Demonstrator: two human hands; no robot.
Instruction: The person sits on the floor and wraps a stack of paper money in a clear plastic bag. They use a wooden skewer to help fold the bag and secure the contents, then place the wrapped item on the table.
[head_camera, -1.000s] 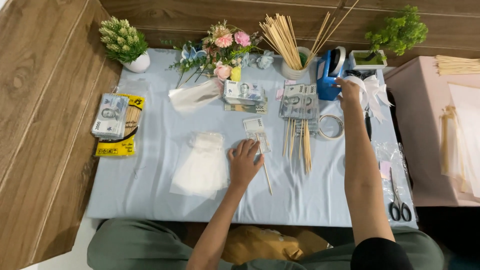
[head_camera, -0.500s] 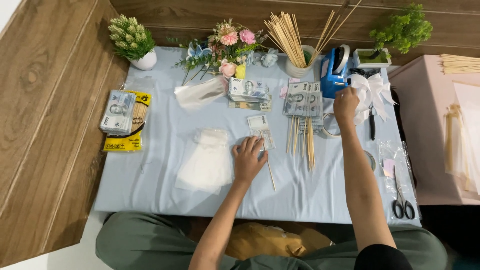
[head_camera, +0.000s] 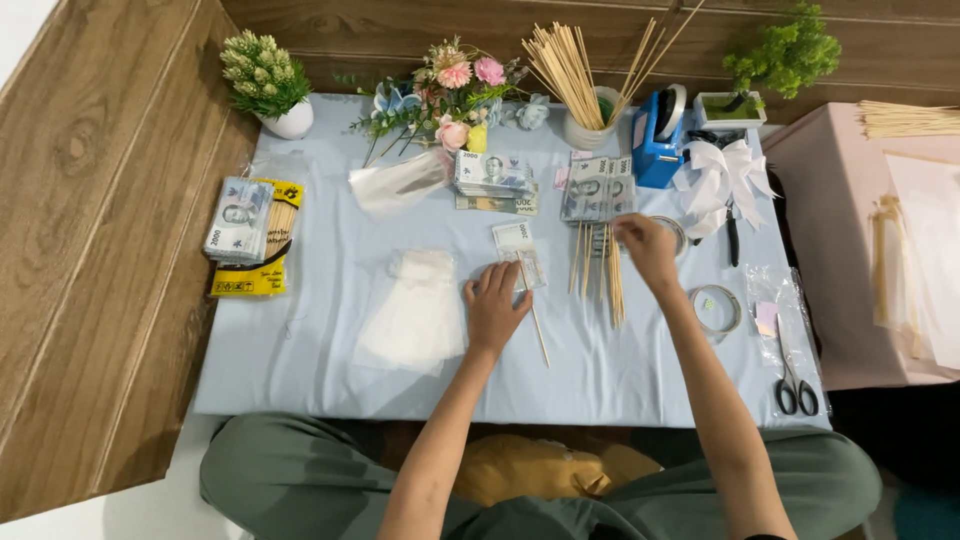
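Observation:
My left hand (head_camera: 495, 305) lies flat on the light blue table (head_camera: 300, 350), fingers apart, its fingertips touching a small banknote in a clear sleeve (head_camera: 522, 258) fixed to a thin wooden skewer (head_camera: 540, 345). My right hand (head_camera: 645, 245) hovers over a row of loose skewers (head_camera: 598, 275), just below a stack of banknotes (head_camera: 597, 188). Its thumb and fingers are pinched together; whatever is between them is too small to see. A blue tape dispenser (head_camera: 655, 140) stands further back to the right.
A pile of clear plastic sleeves (head_camera: 415, 310) lies left of my left hand. Another banknote stack (head_camera: 495, 178), artificial flowers (head_camera: 450, 85), a cup of skewers (head_camera: 585, 120), a white bow (head_camera: 725, 175), a tape roll (head_camera: 715, 308), scissors (head_camera: 797, 385) and a banknote bundle (head_camera: 240, 220) surround the work area.
My right hand has come back from the blue tape dispenser at the far right to the loose skewers in the middle. My left hand stayed on the sleeved banknote.

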